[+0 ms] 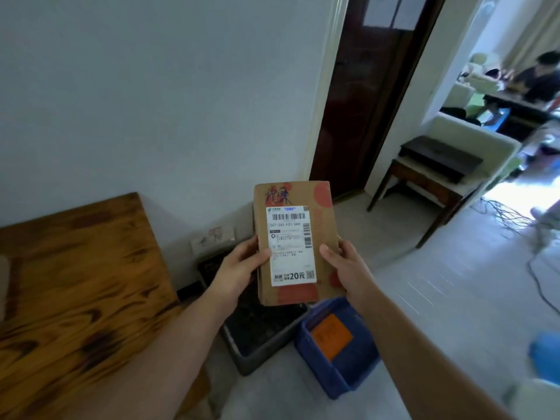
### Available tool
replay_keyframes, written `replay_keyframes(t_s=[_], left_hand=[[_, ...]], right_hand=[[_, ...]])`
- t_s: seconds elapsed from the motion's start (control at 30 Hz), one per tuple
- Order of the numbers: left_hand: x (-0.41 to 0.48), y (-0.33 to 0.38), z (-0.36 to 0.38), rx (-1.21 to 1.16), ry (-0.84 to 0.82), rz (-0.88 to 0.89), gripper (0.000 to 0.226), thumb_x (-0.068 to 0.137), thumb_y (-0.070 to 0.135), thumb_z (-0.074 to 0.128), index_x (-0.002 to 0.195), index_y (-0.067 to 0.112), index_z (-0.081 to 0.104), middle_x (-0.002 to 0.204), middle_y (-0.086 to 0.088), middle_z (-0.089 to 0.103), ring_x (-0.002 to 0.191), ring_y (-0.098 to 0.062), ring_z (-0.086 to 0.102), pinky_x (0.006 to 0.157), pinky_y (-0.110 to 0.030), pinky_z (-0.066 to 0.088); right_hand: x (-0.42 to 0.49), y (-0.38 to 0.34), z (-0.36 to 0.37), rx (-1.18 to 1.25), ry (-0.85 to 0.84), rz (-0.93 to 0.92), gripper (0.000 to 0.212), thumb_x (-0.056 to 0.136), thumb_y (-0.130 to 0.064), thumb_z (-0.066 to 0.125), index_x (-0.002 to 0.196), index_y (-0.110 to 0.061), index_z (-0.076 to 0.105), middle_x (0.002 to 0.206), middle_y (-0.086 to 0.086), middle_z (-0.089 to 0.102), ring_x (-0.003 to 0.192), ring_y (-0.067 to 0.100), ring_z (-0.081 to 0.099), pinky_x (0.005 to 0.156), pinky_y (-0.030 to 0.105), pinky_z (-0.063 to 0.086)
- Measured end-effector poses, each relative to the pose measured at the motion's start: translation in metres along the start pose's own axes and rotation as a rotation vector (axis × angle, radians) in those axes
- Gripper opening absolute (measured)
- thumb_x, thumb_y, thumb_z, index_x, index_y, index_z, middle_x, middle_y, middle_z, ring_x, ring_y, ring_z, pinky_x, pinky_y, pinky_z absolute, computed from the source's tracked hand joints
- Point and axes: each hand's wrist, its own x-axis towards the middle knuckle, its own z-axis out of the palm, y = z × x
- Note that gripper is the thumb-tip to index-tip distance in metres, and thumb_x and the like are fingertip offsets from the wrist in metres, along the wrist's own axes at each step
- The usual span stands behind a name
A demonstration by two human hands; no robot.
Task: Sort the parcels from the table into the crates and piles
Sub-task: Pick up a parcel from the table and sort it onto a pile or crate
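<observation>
Right of the tabletop (75,283), the grey crate (260,359) and the blue crate (336,380) sit side by side on the floor (an orange card (331,336) lies in the blue one). The parcel (295,244) is held above both, label up, with the left hand (239,268) and right hand (348,268) each gripping a side edge. Let go here, it could drop into the wrong crate.

We see soft, dim indoor light; daylight enters from the far room (515,86) at right, leaving glare on the floor (510,194). Wide-angle distortion bends the doorframe (325,86); the right edge is blurred.
</observation>
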Motion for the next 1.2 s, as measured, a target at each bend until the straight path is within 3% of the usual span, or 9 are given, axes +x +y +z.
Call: replay_keyframes(t_s=[0.13, 0.23, 0.4, 0.6, 0.73, 0.9, 1.0, 1.07, 1.2], left_hand=[[0.046, -0.019, 0.042, 0.031, 0.011, -0.038, 0.056, 0.084, 0.02, 0.068, 0.136, 0.019, 0.049, 0.121, -0.001, 0.064, 0.107, -0.016, 0.062, 0.09, -0.032, 0.052], [0.093, -0.035, 0.071, 0.043, 0.015, -0.06, 0.051, 0.085, 0.021, 0.067, 0.134, 0.021, 0.05, 0.11, 0.008, 0.066, 0.096, -0.007, 0.063, 0.071, -0.02, 0.051], [0.193, -0.054, 0.123, 0.029, 0.057, -0.115, 0.031, 0.087, 0.018, 0.065, 0.115, 0.031, 0.058, 0.092, 0.012, 0.071, 0.074, -0.004, 0.069, 0.055, -0.017, 0.052], [0.283, -0.062, 0.177, 0.165, 0.112, -0.213, 0.04, 0.089, 0.018, 0.064, 0.128, 0.014, 0.056, 0.119, -0.007, 0.065, 0.104, -0.025, 0.063, 0.093, -0.045, 0.051], [0.328, -0.074, 0.205, 0.3, 0.161, -0.208, 0.041, 0.088, 0.02, 0.064, 0.127, 0.01, 0.057, 0.121, -0.008, 0.064, 0.107, -0.025, 0.061, 0.095, -0.045, 0.049], [0.379, -0.107, 0.223, 0.467, 0.231, -0.257, 0.054, 0.087, 0.035, 0.065, 0.135, 0.015, 0.051, 0.137, -0.004, 0.052, 0.125, -0.023, 0.048, 0.105, -0.039, 0.039], [0.406, -0.132, 0.229, 0.677, 0.325, -0.285, 0.059, 0.087, 0.046, 0.06, 0.137, 0.017, 0.048, 0.143, -0.009, 0.044, 0.132, -0.025, 0.039, 0.109, -0.037, 0.032], [0.421, -0.15, 0.234, 0.872, 0.362, -0.296, 0.058, 0.088, 0.053, 0.053, 0.136, 0.022, 0.049, 0.143, -0.009, 0.043, 0.134, -0.028, 0.033, 0.11, -0.043, 0.029], [0.442, -0.19, 0.24, 1.049, 0.413, -0.348, 0.053, 0.09, 0.059, 0.043, 0.135, 0.032, 0.049, 0.154, -0.005, 0.026, 0.144, -0.03, 0.01, 0.114, -0.053, 0.013]], right_hand=[[0.041, 0.007, -0.039, 0.002, 0.075, 0.033, 0.032, 0.086, -0.028, 0.066, 0.115, -0.025, 0.055, 0.096, -0.002, 0.073, 0.084, 0.021, 0.072, 0.08, 0.048, 0.056], [0.084, 0.009, -0.064, -0.051, 0.119, 0.056, 0.021, 0.088, -0.027, 0.064, 0.108, -0.027, 0.058, 0.089, -0.004, 0.074, 0.079, 0.017, 0.072, 0.075, 0.042, 0.059], [0.177, -0.004, -0.107, -0.137, 0.194, 0.061, 0.019, 0.088, -0.026, 0.063, 0.106, -0.027, 0.058, 0.092, -0.004, 0.072, 0.079, 0.014, 0.071, 0.07, 0.036, 0.059], [0.272, -0.023, -0.151, -0.263, 0.206, 0.098, 0.021, 0.088, -0.024, 0.063, 0.108, -0.023, 0.057, 0.09, -0.007, 0.07, 0.072, 0.008, 0.069, 0.057, 0.022, 0.054], [0.326, -0.022, -0.176, -0.338, 0.171, 0.141, 0.024, 0.089, -0.026, 0.061, 0.112, -0.024, 0.056, 0.092, -0.009, 0.068, 0.077, 0.007, 0.067, 0.061, 0.023, 0.053], [0.395, -0.006, -0.2, -0.375, 0.055, 0.224, 0.032, 0.091, -0.026, 0.058, 0.122, -0.023, 0.049, 0.103, 0.0, 0.067, 0.089, 0.019, 0.068, 0.082, 0.043, 0.056], [0.434, 0.01, -0.21, -0.428, -0.033, 0.224, 0.026, 0.092, -0.025, 0.057, 0.117, -0.026, 0.051, 0.1, -0.001, 0.068, 0.087, 0.018, 0.068, 0.077, 0.04, 0.057], [0.459, 0.023, -0.217, -0.47, -0.087, 0.233, 0.023, 0.092, -0.026, 0.056, 0.114, -0.026, 0.051, 0.096, -0.003, 0.068, 0.083, 0.015, 0.068, 0.068, 0.032, 0.056], [0.505, 0.057, -0.226, -0.552, -0.197, 0.257, 0.025, 0.092, -0.026, 0.057, 0.117, -0.021, 0.051, 0.096, -0.003, 0.067, 0.083, 0.013, 0.067, 0.068, 0.029, 0.055]])
